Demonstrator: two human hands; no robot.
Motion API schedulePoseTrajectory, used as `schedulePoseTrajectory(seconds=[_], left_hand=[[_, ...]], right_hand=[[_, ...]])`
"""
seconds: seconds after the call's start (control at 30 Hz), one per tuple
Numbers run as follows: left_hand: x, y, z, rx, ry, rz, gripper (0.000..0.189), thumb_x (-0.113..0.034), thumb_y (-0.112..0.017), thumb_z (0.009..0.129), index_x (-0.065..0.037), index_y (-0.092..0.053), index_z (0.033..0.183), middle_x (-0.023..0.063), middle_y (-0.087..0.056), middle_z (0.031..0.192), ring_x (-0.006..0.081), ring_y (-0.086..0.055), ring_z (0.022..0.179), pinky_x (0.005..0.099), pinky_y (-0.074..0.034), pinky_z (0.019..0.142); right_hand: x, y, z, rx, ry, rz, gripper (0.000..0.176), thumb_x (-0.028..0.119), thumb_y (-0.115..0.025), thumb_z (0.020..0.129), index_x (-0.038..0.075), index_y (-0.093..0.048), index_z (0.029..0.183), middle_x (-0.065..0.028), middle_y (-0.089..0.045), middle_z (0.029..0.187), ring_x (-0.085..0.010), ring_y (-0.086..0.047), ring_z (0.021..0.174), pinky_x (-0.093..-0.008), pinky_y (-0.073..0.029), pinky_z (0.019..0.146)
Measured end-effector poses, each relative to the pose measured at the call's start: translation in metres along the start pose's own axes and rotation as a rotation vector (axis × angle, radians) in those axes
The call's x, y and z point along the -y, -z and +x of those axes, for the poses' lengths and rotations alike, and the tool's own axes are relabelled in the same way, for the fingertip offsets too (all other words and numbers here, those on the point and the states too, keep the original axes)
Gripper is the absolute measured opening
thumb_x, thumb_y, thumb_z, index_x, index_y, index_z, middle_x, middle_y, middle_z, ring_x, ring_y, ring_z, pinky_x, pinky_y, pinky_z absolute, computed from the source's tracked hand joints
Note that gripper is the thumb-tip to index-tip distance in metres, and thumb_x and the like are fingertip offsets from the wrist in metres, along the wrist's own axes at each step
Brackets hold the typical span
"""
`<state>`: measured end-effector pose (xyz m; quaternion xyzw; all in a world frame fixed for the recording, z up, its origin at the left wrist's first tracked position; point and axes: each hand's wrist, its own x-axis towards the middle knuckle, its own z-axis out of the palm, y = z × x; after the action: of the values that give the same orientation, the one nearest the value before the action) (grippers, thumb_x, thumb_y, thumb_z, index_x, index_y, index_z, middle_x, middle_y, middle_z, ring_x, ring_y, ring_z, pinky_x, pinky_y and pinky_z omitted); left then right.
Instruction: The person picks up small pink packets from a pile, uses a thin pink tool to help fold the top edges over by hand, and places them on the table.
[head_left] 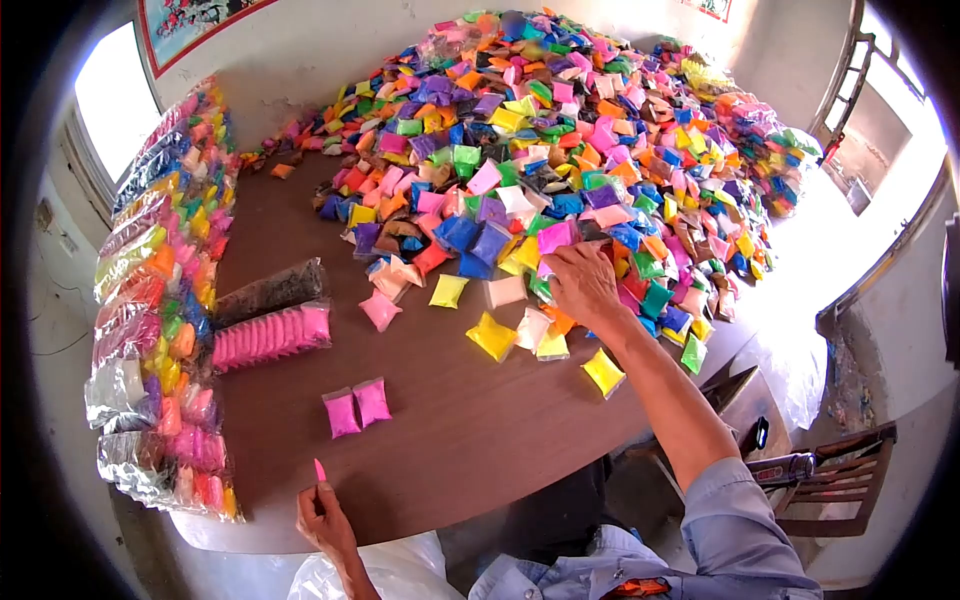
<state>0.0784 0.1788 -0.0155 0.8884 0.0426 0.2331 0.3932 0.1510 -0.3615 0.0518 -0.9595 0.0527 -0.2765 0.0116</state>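
My left hand (327,520) is at the table's front edge, its fingers pinched on a small pink pointed piece (320,470) that sticks up from them. My right hand (584,284) reaches into the near side of a large heap of colored packets (600,130), with its fingers closed at a magenta packet (557,237). Two purple-pink packets (357,407) lie side by side between my hands. Loose yellow packets (492,337) rest close to my right hand, and their soft filling shows through clear wrappers.
On the brown table (450,430), a row of pink packets in a clear bag (272,338) lies beside a dark bag (270,290). Filled bags of packets (160,330) are stacked along the left edge. A wooden chair (835,480) stands at right.
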Motion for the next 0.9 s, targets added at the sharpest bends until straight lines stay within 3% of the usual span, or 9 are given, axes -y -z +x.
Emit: schedulePoseTrajectory(seconds=[0.27, 0.37, 0.43, 0.53, 0.67, 0.73, 0.77, 0.83, 0.9], left_hand=[[0.002, 0.002, 0.0, 0.007, -0.017, 0.001, 0.016, -0.013, -0.072, 0.101, 0.0, -0.068, 0.094, 0.0095, -0.063, 0.078, 0.0191, -0.058, 0.068, 0.0364, -0.047, 0.063], [-0.005, 0.002, 0.001, -0.005, -0.02, -0.037, 0.015, -0.013, -0.072, 0.101, 0.0, -0.068, 0.093, 0.0093, -0.063, 0.076, 0.0179, -0.057, 0.066, 0.0355, -0.046, 0.062], [-0.006, 0.003, 0.001, -0.016, -0.033, -0.054, 0.015, -0.012, -0.072, 0.101, 0.0, -0.067, 0.093, 0.0089, -0.062, 0.074, 0.0171, -0.056, 0.065, 0.0351, -0.045, 0.061], [-0.005, 0.001, 0.001, -0.026, -0.044, -0.046, 0.016, -0.012, -0.072, 0.101, 0.0, -0.067, 0.092, 0.0081, -0.061, 0.072, 0.0157, -0.054, 0.063, 0.0346, -0.045, 0.059], [-0.003, -0.002, 0.002, -0.013, -0.033, -0.082, 0.02, -0.012, -0.073, 0.101, 0.001, -0.065, 0.088, 0.0084, -0.06, 0.07, 0.0158, -0.053, 0.062, 0.035, -0.044, 0.059], [-0.006, 0.001, 0.002, -0.006, -0.032, -0.066, 0.021, -0.012, -0.073, 0.101, 0.001, -0.065, 0.086, 0.0086, -0.059, 0.07, 0.0162, -0.053, 0.061, 0.0352, -0.044, 0.059], [-0.008, 0.0, 0.002, -0.022, -0.046, -0.042, 0.021, -0.012, -0.073, 0.1, 0.001, -0.064, 0.086, 0.009, -0.06, 0.071, 0.0172, -0.053, 0.061, 0.0358, -0.044, 0.059], [-0.013, 0.001, 0.0, -0.02, -0.068, -0.012, 0.022, -0.012, -0.074, 0.1, 0.001, -0.064, 0.086, 0.0095, -0.061, 0.071, 0.0182, -0.054, 0.061, 0.0363, -0.044, 0.059], [-0.013, 0.001, 0.001, -0.017, -0.12, 0.01, 0.02, -0.012, -0.074, 0.099, 0.001, -0.066, 0.087, 0.0106, -0.064, 0.074, 0.0202, -0.058, 0.062, 0.0364, -0.046, 0.06]], right_hand=[[-0.001, 0.009, 0.008, 0.128, 0.116, -0.203, 0.033, 0.007, -0.072, 0.087, 0.013, -0.078, 0.119, -0.0013, -0.074, 0.121, -0.0251, -0.062, 0.12, -0.0458, -0.048, 0.102], [0.001, 0.017, 0.009, 0.073, -0.013, -0.045, 0.028, 0.005, -0.069, 0.089, 0.013, -0.079, 0.113, -0.0033, -0.075, 0.122, -0.0268, -0.064, 0.122, -0.0467, -0.048, 0.106], [0.003, 0.023, 0.004, -0.174, -0.108, 0.177, 0.028, 0.007, -0.069, 0.092, 0.011, -0.08, 0.117, -0.0069, -0.076, 0.124, -0.0303, -0.068, 0.119, -0.0457, -0.053, 0.1], [0.004, 0.034, -0.009, -0.275, -0.069, 0.256, 0.024, 0.011, -0.069, 0.098, 0.008, -0.08, 0.12, -0.0099, -0.077, 0.12, -0.0347, -0.072, 0.108, -0.0451, -0.058, 0.092], [0.018, 0.045, -0.034, -0.265, -0.28, 0.464, 0.021, 0.014, -0.07, 0.101, 0.006, -0.08, 0.119, -0.0124, -0.078, 0.109, -0.033, -0.076, 0.099, -0.0408, -0.06, 0.086], [0.015, 0.044, -0.055, -0.137, -0.517, 0.618, 0.021, 0.016, -0.071, 0.104, 0.001, -0.078, 0.118, -0.0132, -0.079, 0.098, -0.0251, -0.078, 0.089, -0.0343, -0.06, 0.078], [0.016, 0.041, -0.067, -0.138, -0.524, 0.619, 0.021, 0.016, -0.071, 0.104, 0.001, -0.078, 0.118, -0.0132, -0.079, 0.098, -0.0251, -0.078, 0.089, -0.0343, -0.06, 0.078], [0.031, 0.047, -0.088, -0.104, -0.535, 1.028, 0.03, 0.021, -0.069, 0.11, -0.006, -0.074, 0.122, -0.004, -0.075, 0.089, -0.011, -0.074, 0.078, -0.0267, -0.058, 0.07], [0.051, 0.056, -0.107, -0.128, -0.563, 1.144, 0.028, 0.019, -0.07, 0.109, -0.007, -0.074, 0.118, -0.0016, -0.074, 0.089, -0.0103, -0.071, 0.076, -0.0252, -0.057, 0.069]])
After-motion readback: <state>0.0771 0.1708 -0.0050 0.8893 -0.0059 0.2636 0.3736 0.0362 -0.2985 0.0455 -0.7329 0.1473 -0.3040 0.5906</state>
